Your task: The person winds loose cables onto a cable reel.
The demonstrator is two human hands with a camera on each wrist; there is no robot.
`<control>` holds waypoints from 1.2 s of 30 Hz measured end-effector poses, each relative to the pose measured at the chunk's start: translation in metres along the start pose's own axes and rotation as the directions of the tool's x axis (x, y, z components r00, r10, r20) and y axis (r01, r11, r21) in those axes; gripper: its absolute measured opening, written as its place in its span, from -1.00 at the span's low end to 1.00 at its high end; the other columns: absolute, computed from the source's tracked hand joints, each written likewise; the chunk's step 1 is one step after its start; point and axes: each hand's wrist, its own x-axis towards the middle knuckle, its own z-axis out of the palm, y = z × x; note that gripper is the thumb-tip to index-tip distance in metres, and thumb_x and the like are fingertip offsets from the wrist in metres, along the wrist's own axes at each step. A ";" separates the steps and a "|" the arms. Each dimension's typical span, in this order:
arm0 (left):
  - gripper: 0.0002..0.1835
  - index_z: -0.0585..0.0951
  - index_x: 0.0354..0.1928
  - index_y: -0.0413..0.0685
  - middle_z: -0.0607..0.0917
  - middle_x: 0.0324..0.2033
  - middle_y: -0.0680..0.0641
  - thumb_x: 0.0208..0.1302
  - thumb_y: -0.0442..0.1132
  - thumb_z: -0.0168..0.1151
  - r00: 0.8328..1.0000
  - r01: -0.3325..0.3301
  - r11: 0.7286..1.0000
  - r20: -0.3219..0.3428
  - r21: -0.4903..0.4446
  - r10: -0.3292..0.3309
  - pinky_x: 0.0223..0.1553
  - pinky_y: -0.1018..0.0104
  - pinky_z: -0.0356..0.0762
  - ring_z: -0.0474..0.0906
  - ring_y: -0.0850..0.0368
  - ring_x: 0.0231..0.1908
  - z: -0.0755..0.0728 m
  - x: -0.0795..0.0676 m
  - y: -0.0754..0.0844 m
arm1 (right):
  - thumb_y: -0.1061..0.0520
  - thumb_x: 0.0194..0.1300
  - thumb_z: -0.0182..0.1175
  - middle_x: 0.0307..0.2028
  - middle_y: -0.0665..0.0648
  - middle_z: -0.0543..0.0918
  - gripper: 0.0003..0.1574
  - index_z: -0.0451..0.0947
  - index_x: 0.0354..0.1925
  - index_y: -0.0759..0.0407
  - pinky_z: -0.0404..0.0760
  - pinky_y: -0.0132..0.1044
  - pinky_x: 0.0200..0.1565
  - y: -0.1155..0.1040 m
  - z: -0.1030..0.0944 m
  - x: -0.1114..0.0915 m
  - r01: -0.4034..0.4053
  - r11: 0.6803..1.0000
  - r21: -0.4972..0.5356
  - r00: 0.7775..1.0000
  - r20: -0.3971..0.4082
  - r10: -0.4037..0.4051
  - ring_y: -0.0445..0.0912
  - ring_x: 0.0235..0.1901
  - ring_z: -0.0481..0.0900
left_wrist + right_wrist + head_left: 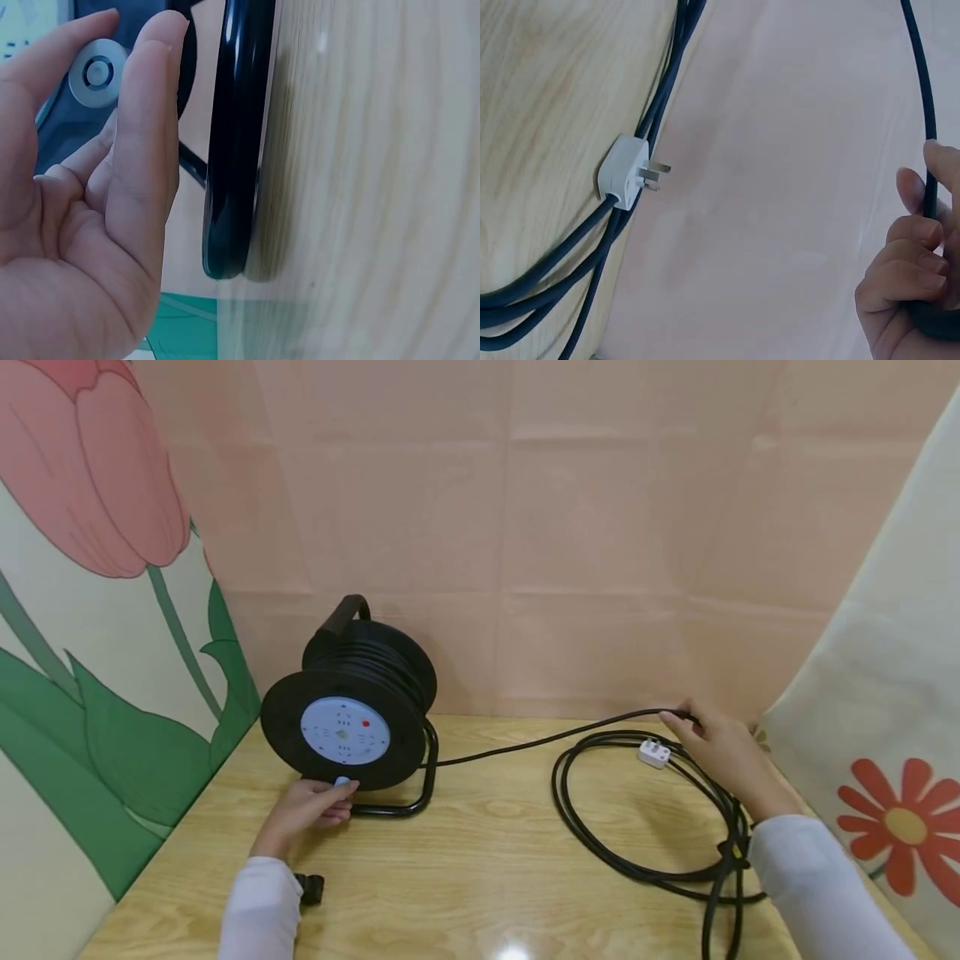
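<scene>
A black cable reel [341, 731] with a pale blue socket face stands on its tubular frame at the left of the table. My left hand [311, 806] is at the reel's lower edge, its thumb and fingers about the small pale blue crank knob [97, 73]. Out to the right, my right hand [712, 739] grips the black cable [919, 67], which runs from the reel up to it. Below that hand lie loose loops of cable [570, 827], with the white plug [654, 753] resting on them, prongs showing.
The wooden table [480, 868] meets a pink cloth backdrop [487, 568] behind. Printed flower cloths hang at the left [105, 693] and right [862, 710]. A dark tie [733, 853] sits on the cable loops, beside the right sleeve.
</scene>
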 end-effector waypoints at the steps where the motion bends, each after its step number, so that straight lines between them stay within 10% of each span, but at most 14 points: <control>1: -0.46 0.67 -0.16 -0.46 0.75 -0.39 -0.14 0.28 0.03 0.39 1.000 0.004 1.000 -0.008 0.007 -0.004 -0.29 0.24 0.72 0.71 0.10 -0.41 -0.001 0.000 0.000 | -0.35 0.51 -0.07 -0.57 0.10 0.32 -0.49 0.45 0.03 -0.02 0.23 -0.17 -0.56 0.000 0.002 0.000 -0.005 1.000 0.001 1.000 0.006 0.005 -0.02 -0.63 0.22; 12: -0.37 0.61 -0.05 -0.51 0.75 -0.32 -0.18 0.30 0.07 0.36 0.999 0.031 0.999 -0.038 -0.016 -0.032 -0.24 0.25 0.72 0.71 0.13 -0.38 -0.016 -0.005 -0.001 | -0.28 0.51 0.02 -0.67 0.02 0.24 -0.62 0.48 -0.03 -0.07 0.16 -0.22 -0.63 -0.013 0.017 -0.006 0.046 0.998 0.049 0.997 -0.061 -0.043 -0.10 -0.72 0.13; 24: -0.27 0.49 0.12 -0.52 0.72 -0.27 -0.11 0.38 0.15 0.25 0.998 0.029 0.994 -0.046 -0.104 -0.034 -0.15 0.31 0.69 0.71 0.16 -0.26 -0.037 -0.009 0.000 | -0.27 0.51 0.03 -0.10 0.19 0.67 -0.43 0.57 0.15 0.09 0.49 -0.16 -0.44 -0.016 0.021 -0.009 0.015 0.993 0.117 0.993 0.117 -0.029 -0.01 -0.34 0.54; 31: -0.28 0.47 0.11 -0.54 0.71 -0.24 -0.13 0.44 0.14 0.18 0.999 0.021 0.984 -0.033 -0.176 -0.027 -0.10 0.34 0.67 0.70 0.16 -0.23 -0.042 -0.012 0.001 | -0.37 0.49 -0.03 -0.37 0.10 0.58 -0.41 0.56 -0.06 0.07 0.41 -0.18 -0.51 -0.019 0.027 -0.012 -0.057 0.990 0.127 0.987 0.157 0.037 -0.01 -0.48 0.43; 36: -0.26 0.40 0.21 -0.57 0.69 -0.17 -0.16 0.48 0.11 0.12 1.000 -0.001 0.979 -0.025 -0.202 -0.004 -0.07 0.38 0.65 0.67 0.24 -0.23 -0.046 -0.015 0.001 | -0.37 0.50 -0.07 -0.23 0.10 0.64 -0.36 0.56 0.02 0.10 0.48 -0.17 -0.42 -0.023 0.030 -0.015 -0.069 0.988 0.137 0.979 0.201 0.040 -0.03 -0.37 0.52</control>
